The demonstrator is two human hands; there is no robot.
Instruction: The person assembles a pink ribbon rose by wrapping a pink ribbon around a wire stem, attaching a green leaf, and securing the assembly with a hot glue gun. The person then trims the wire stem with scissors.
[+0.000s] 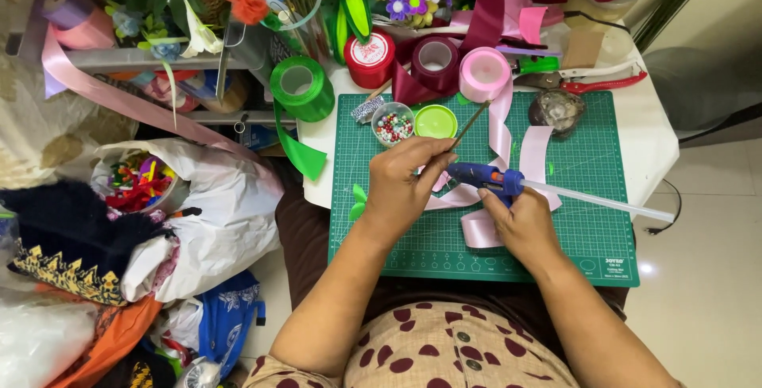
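Blue glue gun (486, 177), clear stick, pink ribbon (508, 138)

View count: one, head-worn. Position: above the person's lap, looking steeply down and forward over both forearms. Facing: toward the far edge of the white bench (651, 142), with the green cutting mat (587, 158) near frame centre. Range: close; the mat fills the middle third, its near edge just beyond the patterned lap. Coverage beyond the mat: ribbon spools and paper flowers at its far side, bags and cloth on the floor to its left, bare tiles to its right. Shared field: none, single view only.
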